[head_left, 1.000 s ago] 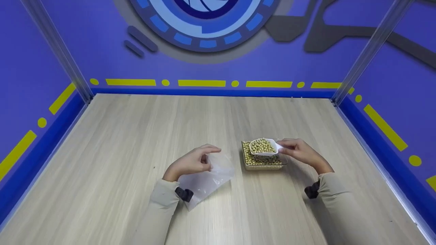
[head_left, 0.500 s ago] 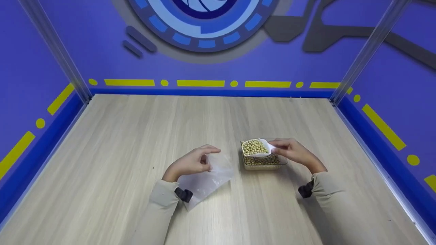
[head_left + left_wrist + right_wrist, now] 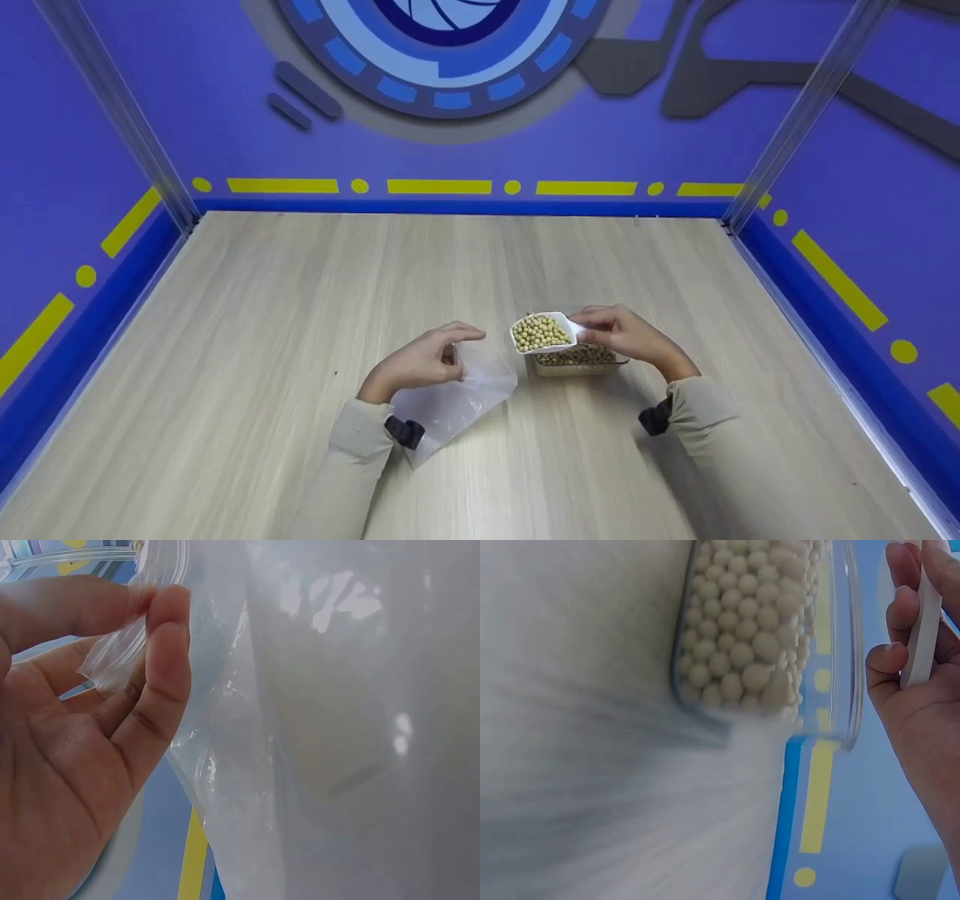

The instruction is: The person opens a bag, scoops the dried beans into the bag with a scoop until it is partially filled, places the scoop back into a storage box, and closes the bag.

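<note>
My left hand pinches the rim of a clear zip bag; in the left wrist view, thumb and fingers grip its ridged zip edge and the bag hangs beside the palm. In my right hand is the handle of a white scoop, heaped with round pale-yellow beans. The scoop is level, above the left part of a glass container and its left edge, a short way right of the bag's mouth. More beans lie inside the container in the right wrist view.
A light wood table lies under everything. Blue walls with yellow marks close it in at the back and both sides. Black camera straps sit on the wrists.
My right hand has carried the full scoop leftward, from over the middle of the glass container to its left edge, closer to the bag. My left hand and the bag stay nearly still.
</note>
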A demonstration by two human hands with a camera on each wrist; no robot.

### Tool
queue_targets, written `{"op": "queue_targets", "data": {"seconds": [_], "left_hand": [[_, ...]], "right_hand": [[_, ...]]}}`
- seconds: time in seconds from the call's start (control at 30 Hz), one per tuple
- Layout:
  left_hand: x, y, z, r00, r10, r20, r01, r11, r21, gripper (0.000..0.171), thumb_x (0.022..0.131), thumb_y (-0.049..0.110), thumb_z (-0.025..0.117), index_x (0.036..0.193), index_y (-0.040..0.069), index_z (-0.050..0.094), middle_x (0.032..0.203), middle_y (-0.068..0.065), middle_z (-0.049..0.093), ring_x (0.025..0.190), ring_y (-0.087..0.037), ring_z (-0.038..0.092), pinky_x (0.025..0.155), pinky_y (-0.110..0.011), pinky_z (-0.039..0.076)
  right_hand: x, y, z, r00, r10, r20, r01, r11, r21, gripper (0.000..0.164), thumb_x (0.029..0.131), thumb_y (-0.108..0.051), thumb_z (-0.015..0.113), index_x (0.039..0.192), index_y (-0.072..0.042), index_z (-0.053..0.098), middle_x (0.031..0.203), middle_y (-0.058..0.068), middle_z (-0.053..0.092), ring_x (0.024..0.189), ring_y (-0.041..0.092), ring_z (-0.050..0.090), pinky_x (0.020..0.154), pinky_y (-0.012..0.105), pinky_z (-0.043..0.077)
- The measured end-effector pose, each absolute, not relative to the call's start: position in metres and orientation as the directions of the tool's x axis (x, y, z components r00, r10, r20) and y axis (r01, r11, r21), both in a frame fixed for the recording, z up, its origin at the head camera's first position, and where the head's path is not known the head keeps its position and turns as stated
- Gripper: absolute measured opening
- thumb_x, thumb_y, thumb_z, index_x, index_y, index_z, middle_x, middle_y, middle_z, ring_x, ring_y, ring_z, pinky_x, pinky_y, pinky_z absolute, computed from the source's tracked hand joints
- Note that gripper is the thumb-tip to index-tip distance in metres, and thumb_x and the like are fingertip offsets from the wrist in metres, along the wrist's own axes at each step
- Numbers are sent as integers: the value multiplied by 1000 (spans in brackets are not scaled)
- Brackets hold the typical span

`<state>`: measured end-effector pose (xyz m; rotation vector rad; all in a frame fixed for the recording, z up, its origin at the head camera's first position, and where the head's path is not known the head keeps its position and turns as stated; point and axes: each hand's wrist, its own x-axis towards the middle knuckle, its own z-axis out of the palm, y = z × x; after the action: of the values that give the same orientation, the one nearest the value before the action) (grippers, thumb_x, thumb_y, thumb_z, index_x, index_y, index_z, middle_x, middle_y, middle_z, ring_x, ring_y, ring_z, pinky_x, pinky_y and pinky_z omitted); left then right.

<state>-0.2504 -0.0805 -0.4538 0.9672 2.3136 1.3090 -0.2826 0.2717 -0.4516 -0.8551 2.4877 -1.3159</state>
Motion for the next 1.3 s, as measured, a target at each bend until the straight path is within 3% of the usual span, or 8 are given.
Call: {"op": "queue_targets", "data": {"seconds": [0.6, 0.77, 1.3], "left_hand": [[-250, -79, -453, -724, 687, 67, 401, 339, 851, 60, 81, -7, 59, 139, -3, 46, 143, -16, 44, 73, -9, 50, 66, -17, 44], [-249, -81, -452, -723, 687, 71, 388, 319, 864, 60, 80, -8, 59, 139, -3, 46, 144, -18, 43, 73, -9, 50, 65, -17, 44], [-249, -80, -449, -729, 678, 93, 378, 286, 880, 62, 78, -9, 57, 138, -4, 47, 140, -18, 46, 74, -10, 47, 67, -17, 42]], "right_hand": [[-284, 250, -445, -767, -641, 20, -383, 431, -817, 31, 90, -9, 63, 119, 2, 67, 117, 21, 63, 98, 13, 59, 80, 21, 50], [-285, 246, -443, -754, -656, 20, -382, 413, -827, 29, 90, -7, 62, 117, 1, 68, 110, 20, 64, 92, 11, 59, 76, 21, 50], [-289, 239, -435, -731, -682, 34, -444, 437, -782, 28, 89, -5, 62, 116, 1, 68, 108, 18, 67, 95, 16, 60, 81, 21, 49]]}}
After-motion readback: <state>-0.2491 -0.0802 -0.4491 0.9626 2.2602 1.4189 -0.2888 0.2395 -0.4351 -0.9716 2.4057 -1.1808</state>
